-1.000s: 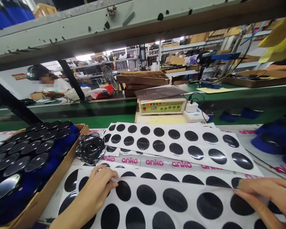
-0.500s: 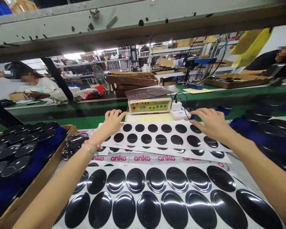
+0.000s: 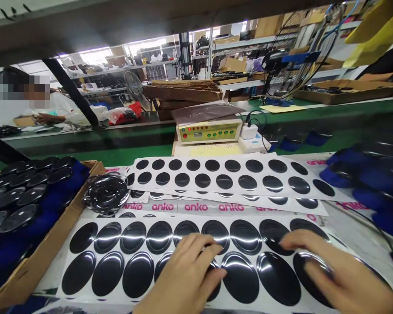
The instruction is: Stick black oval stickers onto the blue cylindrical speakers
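Observation:
Two rows of glossy black discs lie on a white sheet [image 3: 59, 290] near me. My left hand [image 3: 191, 272] is over the sheet's middle, thumb and fingers apart, with nothing seen in it. To the right, my right hand [image 3: 334, 272] hovers over other discs, slightly blurred, its thumb and fingers spread. Behind them, a stack of white sheets with smaller black discs [image 3: 212, 165] rests on a wrap printed "anko" in pink.
At the left is a carton [image 3: 49, 237] of dark round parts beside a coiled black cable [image 3: 107, 193]. A control box [image 3: 209, 131] and white plug [image 3: 249, 131] stand behind. Blue-black parts [image 3: 384, 174] lie right. A person [image 3: 57, 104] sits across the bench.
Both hands have come back from the far sheets to the near sheet. The far top sheet now shows fully, and the view has tilted down a little.

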The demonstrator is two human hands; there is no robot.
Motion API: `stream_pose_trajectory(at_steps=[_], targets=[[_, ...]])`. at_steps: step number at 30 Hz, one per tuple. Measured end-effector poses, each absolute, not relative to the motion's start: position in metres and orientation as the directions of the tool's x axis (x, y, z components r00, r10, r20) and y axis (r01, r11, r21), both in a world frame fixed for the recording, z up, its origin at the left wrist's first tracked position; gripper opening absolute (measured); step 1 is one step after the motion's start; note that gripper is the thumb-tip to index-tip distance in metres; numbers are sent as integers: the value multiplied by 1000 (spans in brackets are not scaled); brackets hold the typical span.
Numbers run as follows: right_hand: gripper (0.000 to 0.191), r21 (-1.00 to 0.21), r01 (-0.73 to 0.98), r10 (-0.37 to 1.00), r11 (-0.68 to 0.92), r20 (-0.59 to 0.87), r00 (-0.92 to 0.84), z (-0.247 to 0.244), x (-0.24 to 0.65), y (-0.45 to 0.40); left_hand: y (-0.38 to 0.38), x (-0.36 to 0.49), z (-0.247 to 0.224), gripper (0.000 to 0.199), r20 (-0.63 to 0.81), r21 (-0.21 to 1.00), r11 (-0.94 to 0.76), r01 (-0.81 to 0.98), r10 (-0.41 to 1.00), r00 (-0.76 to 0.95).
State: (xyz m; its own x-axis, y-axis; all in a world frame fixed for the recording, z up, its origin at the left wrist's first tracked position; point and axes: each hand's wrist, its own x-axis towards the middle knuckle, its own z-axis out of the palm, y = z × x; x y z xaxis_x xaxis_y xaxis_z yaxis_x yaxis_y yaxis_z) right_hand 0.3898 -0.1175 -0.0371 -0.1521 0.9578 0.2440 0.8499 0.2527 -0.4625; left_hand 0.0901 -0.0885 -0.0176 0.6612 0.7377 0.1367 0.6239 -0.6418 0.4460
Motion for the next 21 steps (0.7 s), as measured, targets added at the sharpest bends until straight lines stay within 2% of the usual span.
stream_pose_trajectory(at_steps=[3,6,9,12,15,17,19,21], targets=[[42,-460,767,893,448,194,-406,-38,339,-122,-89,110,-39,52,289,301,-703,644,711,640],[48,-409,759,861,507,208,-463,-41,293,-120,-88,109,-60,50,376,193,-626,755,758,533],[43,-354,812,886,464,167,-434,-44,273,-114,-86,103,-71,49,365,202,-537,819,817,445],[45,-366,809,887,459,130,-444,-45,271,-109,-86,102,-72,47,323,253,-502,827,850,417],[46,-400,764,861,507,200,-467,-49,273,-108,-87,104,-69,46,326,296,-495,817,856,401],[38,-416,729,839,544,282,-466,-49,275,-110,-87,104,-68,47,334,308,-492,814,857,392],[29,-474,669,820,573,316,-478,-46,286,-116,-88,104,-68,46,336,307,-490,816,858,388],[23,-575,621,838,533,258,-480,-39,309,-126,-88,104,-68,46,330,298,-482,823,862,385]])
